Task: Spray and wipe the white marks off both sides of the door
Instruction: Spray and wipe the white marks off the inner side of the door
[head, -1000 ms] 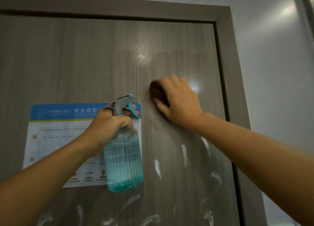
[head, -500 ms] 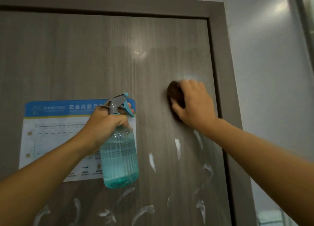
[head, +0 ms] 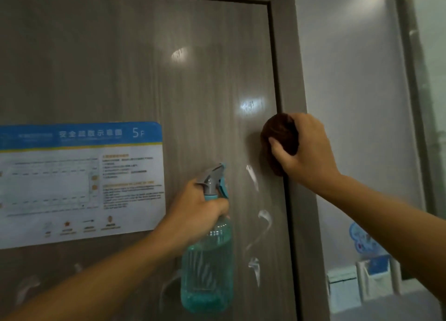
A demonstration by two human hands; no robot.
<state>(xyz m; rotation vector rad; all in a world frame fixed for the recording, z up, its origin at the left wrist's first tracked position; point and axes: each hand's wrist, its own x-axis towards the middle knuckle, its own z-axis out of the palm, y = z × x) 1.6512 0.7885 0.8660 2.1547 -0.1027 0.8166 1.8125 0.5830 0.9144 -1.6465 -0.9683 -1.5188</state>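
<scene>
Right hand (head: 306, 149) presses the brown cloth (head: 280, 137) at the door (head: 120, 67) edge, centre-right; left hand (head: 195, 209) grips the spray bottle (head: 207, 270); upper panel looks clean; white marks (head: 264, 218) remain lower right, far side untouched as far as I can judge.

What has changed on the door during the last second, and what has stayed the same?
The right hand slid the brown cloth rightward across the door, from near the middle to its right edge. The left hand kept gripping the spray bottle without spraying. The white marks below remain unwiped, and the poster is unchanged.
</scene>
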